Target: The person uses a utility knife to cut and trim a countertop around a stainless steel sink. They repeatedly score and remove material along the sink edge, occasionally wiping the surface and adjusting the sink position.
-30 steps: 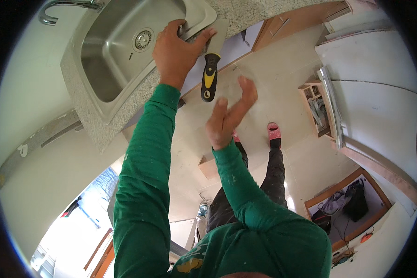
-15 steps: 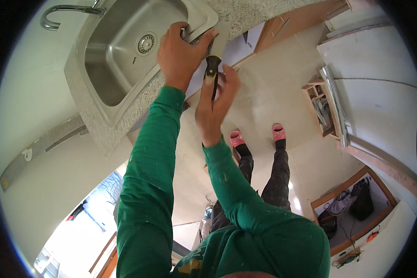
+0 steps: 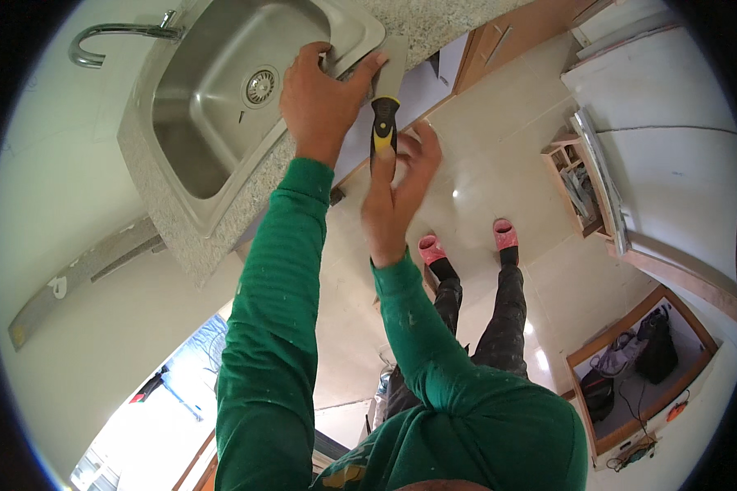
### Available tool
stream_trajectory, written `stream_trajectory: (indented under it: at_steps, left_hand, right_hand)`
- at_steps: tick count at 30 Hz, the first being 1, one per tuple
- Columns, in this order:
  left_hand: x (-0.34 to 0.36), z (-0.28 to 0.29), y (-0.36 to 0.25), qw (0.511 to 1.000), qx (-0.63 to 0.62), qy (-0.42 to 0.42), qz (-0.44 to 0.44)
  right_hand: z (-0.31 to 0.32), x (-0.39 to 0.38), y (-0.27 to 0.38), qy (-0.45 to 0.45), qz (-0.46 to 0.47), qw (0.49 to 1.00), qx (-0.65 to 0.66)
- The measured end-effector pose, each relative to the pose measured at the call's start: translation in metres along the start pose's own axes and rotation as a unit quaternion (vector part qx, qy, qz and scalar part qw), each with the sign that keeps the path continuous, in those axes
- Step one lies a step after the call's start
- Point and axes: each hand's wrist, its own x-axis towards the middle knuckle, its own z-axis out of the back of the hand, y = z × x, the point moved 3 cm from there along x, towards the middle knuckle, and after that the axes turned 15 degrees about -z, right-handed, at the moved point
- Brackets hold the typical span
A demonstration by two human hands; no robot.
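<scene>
My right hand (image 3: pixel 401 188) holds the black and yellow handle of a putty knife (image 3: pixel 384 127); its thumb lies along the handle and the other fingers are loosely bent. The wide flat blade (image 3: pixel 393 69) points away from me, over the front edge of the counter. My left hand (image 3: pixel 323 102) is over the near rim of the steel sink (image 3: pixel 209 184), its fingers bent and apart from the thumb. That thumb's tip touches the left side of the blade. What lies under the left fingertips is hidden.
A curved chrome faucet (image 3: pixel 127 33) stands at the far left of the speckled stone counter (image 3: pixel 168 217). Wooden cabinet fronts (image 3: pixel 491 49) run below the counter. On the right are a wooden tray (image 3: pixel 577 184) of tools and a wood-framed compartment (image 3: pixel 577 360) holding bags.
The right hand has shifted slightly to the right and its fingers have spread a little, so more of the handle shows. The left hand has hardly moved. The view has tilted slightly.
</scene>
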Motion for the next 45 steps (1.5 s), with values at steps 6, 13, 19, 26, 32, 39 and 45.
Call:
stream_trajectory:
  at_steps: [6, 13, 19, 26, 32, 39, 45]
  left_hand:
    - [0.0, 0.002, 0.001, 1.0, -0.014, 0.009, 0.023]
    - [0.002, 0.001, -0.002, 0.999, -0.016, 0.018, 0.025]
    - [-0.002, 0.007, -0.003, 0.999, -0.032, 0.01, 0.036]
    - [0.002, 0.004, 0.001, 1.0, -0.011, -0.008, 0.012]
    - [0.0, 0.009, 0.006, 0.997, -0.039, 0.022, 0.061]
    - [0.004, 0.005, 0.0, 1.0, -0.016, -0.008, 0.018]
    - [0.003, 0.005, 0.001, 1.0, -0.002, 0.009, 0.002]
  right_hand:
    - [-0.021, 0.032, 0.001, -0.128, 0.092, 0.986, -0.054]
    - [0.005, -0.001, -0.007, -0.099, 0.129, 0.987, 0.004]
    - [-0.045, 0.026, 0.009, -0.05, 0.087, 0.993, 0.06]
    - [0.004, -0.02, 0.002, -0.061, 0.087, 0.994, -0.023]
    - [-0.05, 0.025, 0.009, -0.086, 0.033, 0.995, 0.05]
    - [-0.03, -0.02, -0.003, 0.048, -0.154, 0.974, 0.156]
    - [-0.029, 0.007, 0.011, 0.026, -0.153, 0.985, 0.069]
